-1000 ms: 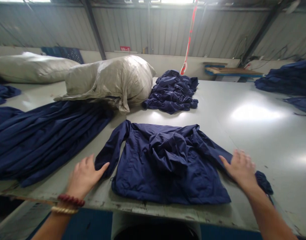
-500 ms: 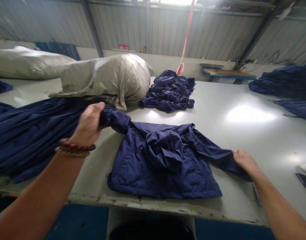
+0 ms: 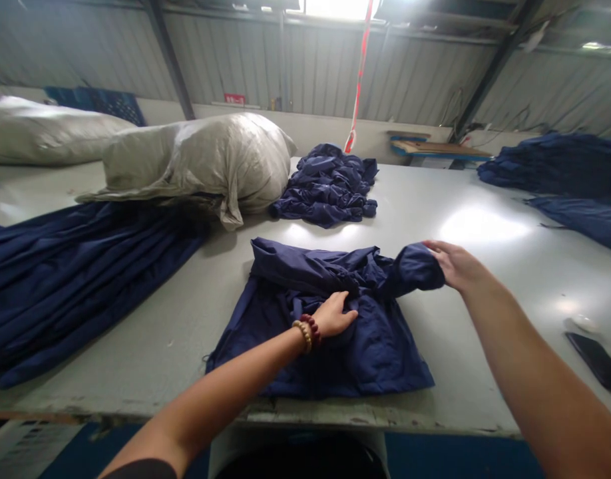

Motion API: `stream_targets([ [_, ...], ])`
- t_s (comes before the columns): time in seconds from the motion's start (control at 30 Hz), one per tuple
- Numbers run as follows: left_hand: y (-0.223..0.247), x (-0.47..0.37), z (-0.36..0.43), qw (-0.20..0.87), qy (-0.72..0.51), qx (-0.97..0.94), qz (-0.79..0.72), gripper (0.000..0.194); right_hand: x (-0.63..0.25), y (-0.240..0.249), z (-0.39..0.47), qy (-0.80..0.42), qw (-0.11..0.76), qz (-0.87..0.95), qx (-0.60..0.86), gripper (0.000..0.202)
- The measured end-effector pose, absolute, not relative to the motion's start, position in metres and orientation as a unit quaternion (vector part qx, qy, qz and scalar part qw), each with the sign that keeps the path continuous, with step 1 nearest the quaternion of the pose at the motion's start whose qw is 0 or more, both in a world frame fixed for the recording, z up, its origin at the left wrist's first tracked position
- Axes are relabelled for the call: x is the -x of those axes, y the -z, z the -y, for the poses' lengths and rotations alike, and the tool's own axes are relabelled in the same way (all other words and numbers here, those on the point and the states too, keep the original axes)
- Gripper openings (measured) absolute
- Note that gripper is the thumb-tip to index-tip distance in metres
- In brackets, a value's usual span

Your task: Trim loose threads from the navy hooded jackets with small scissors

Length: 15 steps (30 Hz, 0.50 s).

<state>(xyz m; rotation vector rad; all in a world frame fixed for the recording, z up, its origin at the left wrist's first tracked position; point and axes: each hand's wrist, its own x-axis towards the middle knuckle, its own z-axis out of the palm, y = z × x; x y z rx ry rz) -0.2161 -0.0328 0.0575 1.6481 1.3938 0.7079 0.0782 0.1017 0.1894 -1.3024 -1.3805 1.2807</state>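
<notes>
Grip of right hand (image 3: 454,265) clasps sleeve (image 3: 416,269); left hand (image 3: 334,315), unclenched, rests on jacket (image 3: 385,359) near table edge (image 3: 435,422).

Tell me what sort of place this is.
Probably a garment workshop: a long worktable holds a navy jacket, a heap of navy garments and a large stuffed sack, before a corrugated wall.

The dark navy, thin-fabric hooded jacket (image 3: 385,359) lies on the table (image 3: 186,346), hem toward the near edge; one sleeve is folded across its upper body; the other is raised, bunched at its end.
</notes>
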Motion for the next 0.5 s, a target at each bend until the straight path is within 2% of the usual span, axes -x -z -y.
stream_targets([
  [0.03, -0.060, 0.218, 0.040, 0.400, -0.279, -0.683, -0.543, 0.069, -0.058, -0.195, -0.104, -0.543, 0.421, 0.526, 0.502, 0.015],
  [0.17, -0.072, 0.222, 0.067, 0.260, -0.212, -0.802, -0.495, 0.068, 0.051, -0.200, -0.112, -0.610, 0.491, 0.470, 0.408, 0.047],
  [0.27, -0.072, 0.231, 0.087, 0.187, -0.172, -0.839, -0.481, 0.067, 0.126, -0.185, -0.108, -0.629, 0.506, 0.446, 0.387, 0.049],
  [0.33, -0.072, 0.244, 0.096, 0.166, -0.188, -0.841, -0.480, 0.061, 0.152, -0.169, -0.101, -0.609, 0.503, 0.464, 0.401, 0.050],
  [0.5, -0.076, 0.293, 0.107, 0.157, -0.274, -0.803, -0.506, 0.040, 0.146, -0.125, -0.080, -0.610, 0.449, 0.503, 0.416, 0.048],
])
